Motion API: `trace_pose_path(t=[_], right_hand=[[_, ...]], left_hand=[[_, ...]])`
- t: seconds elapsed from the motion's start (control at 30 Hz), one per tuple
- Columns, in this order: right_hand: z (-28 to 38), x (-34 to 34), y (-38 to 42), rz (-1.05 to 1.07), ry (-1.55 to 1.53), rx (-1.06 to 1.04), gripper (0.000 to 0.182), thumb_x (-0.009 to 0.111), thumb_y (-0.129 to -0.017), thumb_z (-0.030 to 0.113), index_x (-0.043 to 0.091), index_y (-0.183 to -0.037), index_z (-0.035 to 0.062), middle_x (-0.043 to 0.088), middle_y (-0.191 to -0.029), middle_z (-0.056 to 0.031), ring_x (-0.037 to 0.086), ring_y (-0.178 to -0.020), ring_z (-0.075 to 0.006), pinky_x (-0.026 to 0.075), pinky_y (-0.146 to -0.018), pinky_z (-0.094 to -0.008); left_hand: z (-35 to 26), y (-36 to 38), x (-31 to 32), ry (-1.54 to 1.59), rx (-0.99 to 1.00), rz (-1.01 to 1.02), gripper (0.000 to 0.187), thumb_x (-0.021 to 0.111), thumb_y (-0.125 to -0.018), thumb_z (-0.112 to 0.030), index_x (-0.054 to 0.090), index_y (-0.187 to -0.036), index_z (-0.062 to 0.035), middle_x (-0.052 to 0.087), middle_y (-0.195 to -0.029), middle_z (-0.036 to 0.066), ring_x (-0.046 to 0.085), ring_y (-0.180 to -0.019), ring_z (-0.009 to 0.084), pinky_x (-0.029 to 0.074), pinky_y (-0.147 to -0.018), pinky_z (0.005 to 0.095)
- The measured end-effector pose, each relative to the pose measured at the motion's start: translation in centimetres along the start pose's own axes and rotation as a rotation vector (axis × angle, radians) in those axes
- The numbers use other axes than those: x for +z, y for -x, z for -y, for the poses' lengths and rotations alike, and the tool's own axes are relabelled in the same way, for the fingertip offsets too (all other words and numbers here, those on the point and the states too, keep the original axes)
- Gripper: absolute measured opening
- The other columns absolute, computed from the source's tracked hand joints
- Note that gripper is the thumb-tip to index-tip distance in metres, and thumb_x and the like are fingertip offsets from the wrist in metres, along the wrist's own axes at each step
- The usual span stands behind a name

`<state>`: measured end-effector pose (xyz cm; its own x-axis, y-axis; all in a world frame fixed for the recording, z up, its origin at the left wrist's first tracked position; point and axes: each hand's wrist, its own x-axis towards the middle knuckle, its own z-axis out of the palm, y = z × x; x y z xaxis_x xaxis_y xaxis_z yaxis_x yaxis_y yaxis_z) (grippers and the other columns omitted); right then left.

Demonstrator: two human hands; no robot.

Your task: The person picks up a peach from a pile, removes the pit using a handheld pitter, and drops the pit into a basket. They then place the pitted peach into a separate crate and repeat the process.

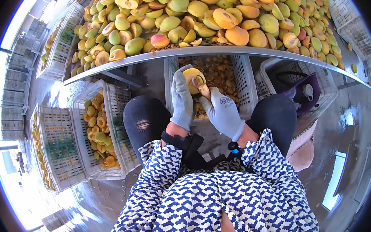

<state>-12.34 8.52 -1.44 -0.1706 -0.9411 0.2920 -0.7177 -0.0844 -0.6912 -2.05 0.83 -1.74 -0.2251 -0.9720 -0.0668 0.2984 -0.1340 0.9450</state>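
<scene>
Gloved in grey, my left hand [181, 100] is closed around a halved yellow peach [188, 76], with the cut face turned to the right. My right hand [224, 113], in a matching glove, grips a pitting knife by its light wooden handle [205, 92]. The knife's curved metal end meets the middle of the cut face, where the pit sits. Both hands are over a white crate [244, 84] between my knees, with many small brown-orange pieces inside. Just beyond them runs the metal edge [215, 50] of a table heaped with halved and whole peaches [180, 22].
White crates of peach halves [99, 134] stand at the left on the wet floor. To the right, a crate [272, 68] has a purple container [309, 93] with a metal cup-like thing at its side. More crates [352, 29] are stacked at the far right.
</scene>
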Motion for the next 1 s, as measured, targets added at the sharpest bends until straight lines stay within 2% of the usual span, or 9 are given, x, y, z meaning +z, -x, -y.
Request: trace_pose_path(t=[0.13,0.2,0.6,0.67,0.7,0.77,0.8,0.87,1.0], right_hand=[[0.1,0.1,-0.3,0.058,0.025,0.067,0.026,0.057,-0.086,0.028,0.049,-0.088,0.0033,0.06,-0.067,-0.0174,0.06,-0.06,-0.0337,0.046,-0.051,-0.041],[0.1,0.5,-0.2,0.066,0.019,0.084,0.026,0.057,-0.086,0.027,0.048,-0.089,0.0029,0.06,-0.067,-0.0178,0.06,-0.06,-0.034,0.046,-0.051,-0.0411],[0.9,1.3,-0.5,0.14,-0.305,0.062,0.019,0.054,-0.086,0.016,0.047,-0.092,-0.0011,0.059,-0.073,-0.0234,0.058,-0.07,-0.0402,0.045,-0.058,-0.044],[0.8,1.1,-0.6,0.238,-0.451,0.125,0.021,0.053,-0.086,0.013,0.048,-0.097,-0.0041,0.058,-0.071,-0.0186,0.059,-0.065,-0.0313,0.044,-0.057,-0.0379],[0.9,0.9,-0.7,0.241,-0.454,0.126,0.021,0.053,-0.086,0.013,0.048,-0.097,-0.0041,0.058,-0.071,-0.0186,0.059,-0.065,-0.0313,0.044,-0.057,-0.0379],[1.2,-0.1,-1.1,0.453,-0.722,0.335,0.02,0.05,-0.088,0.018,0.05,-0.092,-0.0016,0.056,-0.065,-0.0086,0.054,-0.052,-0.0176,0.042,-0.048,-0.0304],[1.6,-1.1,-1.5,0.45,-0.724,0.335,0.02,0.05,-0.088,0.018,0.05,-0.092,-0.0016,0.056,-0.065,-0.0086,0.054,-0.052,-0.0176,0.042,-0.048,-0.0304],[2.4,-3.1,-2.2,0.745,-0.931,0.628,0.021,0.05,-0.089,0.021,0.051,-0.089,-0.0002,0.054,-0.062,-0.0041,0.052,-0.046,-0.011,0.042,-0.041,-0.0261],[2.0,-3.3,-1.9,0.798,-1.086,0.64,0.021,0.048,-0.09,0.022,0.051,-0.087,0.0016,0.048,-0.058,-0.0001,0.045,-0.038,-0.0065,0.036,-0.035,-0.0205]], left_hand=[[-0.6,0.0,0.7,-0.022,-0.007,-0.026,0.054,0.036,-0.093,-0.052,0.051,-0.112,-0.0044,0.058,-0.098,0.006,0.056,-0.09,0.0139,0.046,-0.08,0.0258],[-1.1,0.3,1.0,-0.078,0.075,-0.07,0.052,0.038,-0.093,-0.05,0.052,-0.111,-0.0034,0.057,-0.098,0.006,0.055,-0.088,0.0134,0.046,-0.079,0.0255],[-0.9,0.0,0.1,-0.231,0.249,-0.109,0.04,0.043,-0.095,-0.039,0.057,-0.102,-0.0018,0.059,-0.09,0.005,0.053,-0.082,0.0102,0.044,-0.075,0.023],[-1.0,-0.1,0.1,-0.221,0.233,-0.107,0.04,0.044,-0.095,-0.038,0.058,-0.101,-0.0019,0.059,-0.09,0.005,0.053,-0.082,0.0101,0.044,-0.074,0.0231],[-1.1,0.0,0.1,-0.238,0.246,-0.097,0.04,0.044,-0.094,-0.038,0.058,-0.1,-0.0017,0.059,-0.09,0.004,0.053,-0.081,0.01,0.044,-0.074,0.0232],[-1.1,0.1,-0.1,-0.257,0.26,-0.084,0.039,0.045,-0.094,-0.038,0.058,-0.099,-0.0016,0.059,-0.089,0.004,0.053,-0.081,0.0098,0.044,-0.073,0.0233],[-1.1,0.2,-0.2,-0.251,0.234,-0.073,0.039,0.045,-0.094,-0.038,0.058,-0.099,-0.0015,0.059,-0.089,0.004,0.053,-0.08,0.0098,0.044,-0.072,0.0234],[-1.3,0.2,-0.2,-0.248,0.207,-0.056,0.039,0.045,-0.094,-0.038,0.059,-0.099,-0.0014,0.06,-0.089,0.004,0.054,-0.079,0.0098,0.044,-0.072,0.0235],[-1.7,0.5,-0.5,-0.306,0.221,-0.007,0.04,0.045,-0.094,-0.038,0.059,-0.097,-0.0009,0.06,-0.084,0.003,0.054,-0.076,0.0094,0.044,-0.069,0.0233]])
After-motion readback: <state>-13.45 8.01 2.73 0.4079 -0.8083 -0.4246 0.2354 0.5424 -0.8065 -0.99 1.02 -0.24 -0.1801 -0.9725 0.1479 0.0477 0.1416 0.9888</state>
